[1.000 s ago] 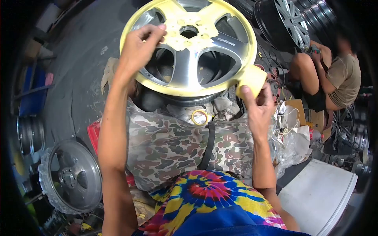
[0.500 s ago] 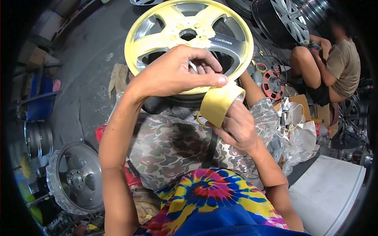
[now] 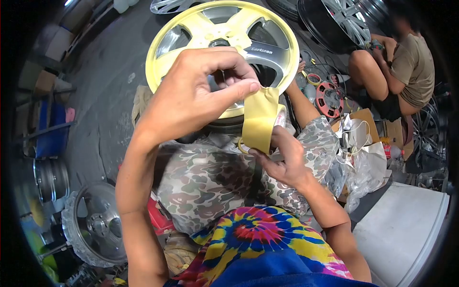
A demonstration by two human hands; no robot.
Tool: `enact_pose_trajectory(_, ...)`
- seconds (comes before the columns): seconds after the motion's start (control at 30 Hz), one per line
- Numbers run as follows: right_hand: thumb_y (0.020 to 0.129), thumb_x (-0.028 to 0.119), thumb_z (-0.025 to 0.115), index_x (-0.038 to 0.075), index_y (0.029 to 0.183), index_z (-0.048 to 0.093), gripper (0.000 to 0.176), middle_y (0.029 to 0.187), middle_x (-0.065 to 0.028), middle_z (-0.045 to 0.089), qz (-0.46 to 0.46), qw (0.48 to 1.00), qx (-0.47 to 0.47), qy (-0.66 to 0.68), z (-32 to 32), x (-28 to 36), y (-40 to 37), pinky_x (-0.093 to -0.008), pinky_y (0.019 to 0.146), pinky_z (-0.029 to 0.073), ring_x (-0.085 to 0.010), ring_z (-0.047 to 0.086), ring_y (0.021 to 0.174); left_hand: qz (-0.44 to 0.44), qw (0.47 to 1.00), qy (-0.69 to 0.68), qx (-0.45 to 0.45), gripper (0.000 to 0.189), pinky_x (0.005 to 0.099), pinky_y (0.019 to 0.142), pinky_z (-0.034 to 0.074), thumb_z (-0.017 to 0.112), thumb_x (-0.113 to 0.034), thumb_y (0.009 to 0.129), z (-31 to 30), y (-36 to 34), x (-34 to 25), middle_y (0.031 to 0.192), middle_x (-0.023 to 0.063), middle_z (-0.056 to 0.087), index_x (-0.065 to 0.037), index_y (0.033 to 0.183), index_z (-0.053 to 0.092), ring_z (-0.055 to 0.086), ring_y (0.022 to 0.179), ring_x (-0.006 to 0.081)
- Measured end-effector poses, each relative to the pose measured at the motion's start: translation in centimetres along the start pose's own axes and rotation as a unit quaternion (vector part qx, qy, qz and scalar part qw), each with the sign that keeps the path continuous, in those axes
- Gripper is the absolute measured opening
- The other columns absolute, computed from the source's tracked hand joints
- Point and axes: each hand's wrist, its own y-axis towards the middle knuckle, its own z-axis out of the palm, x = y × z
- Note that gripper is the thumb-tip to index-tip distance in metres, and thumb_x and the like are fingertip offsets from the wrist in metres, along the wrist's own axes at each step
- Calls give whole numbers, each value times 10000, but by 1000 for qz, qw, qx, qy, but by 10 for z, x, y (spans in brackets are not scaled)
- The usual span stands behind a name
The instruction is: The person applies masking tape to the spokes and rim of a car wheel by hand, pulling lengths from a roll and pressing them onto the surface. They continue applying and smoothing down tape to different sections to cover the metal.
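Observation:
My right hand (image 3: 284, 158) grips a roll of yellow masking tape (image 3: 260, 122) from below, with fingers in its core. Above it, my left hand (image 3: 205, 88) pinches the loose end of the tape between thumb and forefinger; its other fingers are curled. A short strip stretches up from the roll to that pinch. Just beyond my hands lies a wheel rim (image 3: 162, 62), its lip and most spokes covered in yellow tape. One dark spoke with white lettering shows bare at the right. My left hand covers part of the rim.
A person (image 3: 413, 71) squats at the right beside upright rims (image 3: 330, 24). A red cable reel (image 3: 330, 99), plastic wrapping (image 3: 361, 179) and boxes lie at right, near a white panel (image 3: 401, 229). A plastic-edged rim (image 3: 98, 222) stands at lower left.
My left hand has moved slightly left and up with the tape end, and a longer strip shows off the roll. The view has shifted a little.

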Motion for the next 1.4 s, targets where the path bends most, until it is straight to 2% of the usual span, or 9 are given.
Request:
enact_pose_trajectory(0.07,759,100,889,-12,905,689,272,890,-134,658,75,995,-38,58,2,2,1,-386,713,546,-287,679,779,61,996,56,-28,107,264,691,491,760,-75,915,-3,-3,-11,873,63,704,27,929,728,633,777,99)
enact_pose_trajectory(0.23,766,160,925,-7,975,714,341,910,-104,685,-17,991,-117,62,-22,-6,17,-357,747,541,-253,687,828,197,974,110,-7,124,328,718,524,787,22,835,-4,0,-33,863,121,692,54,925,708,677,799,248)
enact_pose_trajectory(0.53,814,68,857,0,1039,738,263,966,-103,725,-45,979,-165,109,-56,23,73,-325,860,523,-209,689,925,186,966,181,9,115,347,724,520,770,29,827,-18,-4,-58,862,131,706,60,923,714,675,790,239)
enact_pose_trajectory(0.73,887,36,783,-15,986,706,135,937,-92,703,-57,976,-160,136,-51,24,80,-302,803,514,-182,662,852,108,983,145,-10,85,321,716,515,771,14,841,-17,-12,-65,851,116,713,50,906,730,673,767,204)
enact_pose_trajectory(1.1,926,29,729,-24,1022,664,127,947,-105,679,-98,977,-181,61,-52,15,79,-305,786,518,-196,658,852,141,967,189,-98,94,294,710,516,776,60,817,4,-18,-58,847,111,720,47,898,730,676,762,192)
enact_pose_trajectory(1.17,921,27,736,-32,1081,676,181,962,-88,682,-89,972,-216,15,-56,10,80,-302,794,523,-182,657,856,175,954,223,-94,112,286,691,515,784,65,804,2,-10,-60,838,108,711,51,897,724,671,748,188)
enact_pose_trajectory(1.2,927,39,740,-21,1162,688,248,1013,-66,685,32,947,-256,192,-49,20,76,-286,826,518,-158,647,903,174,954,224,-97,112,286,691,515,784,65,804,-1,-6,-62,838,108,711,51,897,724,671,748,188)
enact_pose_trajectory(1.3,921,92,775,1,1208,688,314,1106,-66,670,88,920,-277,263,-55,12,65,-309,901,511,-155,635,970,210,947,230,-73,122,271,672,509,796,54,803,-6,3,-66,826,101,697,53,899,720,663,732,170)
enact_pose_trajectory(1.4,774,223,921,17,1237,685,559,1218,-115,634,23,989,-98,112,-55,-8,36,-397,992,487,-233,613,1087,186,959,206,-50,116,265,677,507,801,34,816,-12,8,-76,834,95,698,48,899,722,660,742,154)
